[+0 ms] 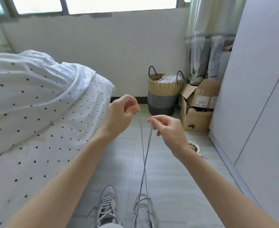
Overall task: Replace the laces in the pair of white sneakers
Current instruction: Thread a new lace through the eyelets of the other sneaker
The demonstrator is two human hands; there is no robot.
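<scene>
Nearest, at bottom edge: two pale grey-white sneakers on grey plank-look floor, toes pointing away. Left sneaker fully laced w/ flat criss-cross lace, one loose end trailing off its left side. Right sneaker only partly laced; its lace, a thin flat grey strip, rises from the toe-end eyelets in two strands that cross partway up and spread apart to the hands.

Both bare forearms reach fwd. Left hand raised, fingers curled, thumb & forefinger pinching one lace end. Right hand a bit lower and just beside it, pinching the other end btwn thumb & forefinger, remaining fingers loosely curled. Hands apart, not touching.

Left: bed w/ white dotted sheet, rumpled duvet in same fabric on top. Behind right wrist: small round bowl of dark pellets, a few scattered on floor.

Farther: woven basket, tan top, dark grey base, two loop handles, white cloth inside. Beside it open cardboard boxes. Smooth white wardrobe on right; curtain & window at back.
</scene>
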